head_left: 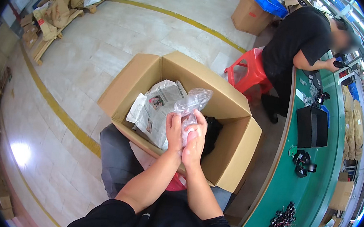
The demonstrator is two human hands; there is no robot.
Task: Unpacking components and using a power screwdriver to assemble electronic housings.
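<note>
Over an open cardboard box (128, 84), my two hands are close together with a clear plastic bag between them. My left hand (174, 132) is closed on the bag's left side. My right hand (195, 141) grips it from the right, the thumb side turned up. The crumpled bag (194, 100) rises beyond my fingertips; what it contains, if anything, I cannot make out. Inside the box, sheets of newspaper (158, 104) lie at the left. A black item (212, 134) lies at the right, partly hidden by my right hand.
To the right runs a green-topped workbench (264, 217) with a black bin (312, 127) and a pile of small dark parts (283, 217). A person (300, 41) sits there on a red stool (252, 70). Sacks (60, 10) stand on pallets at the far left.
</note>
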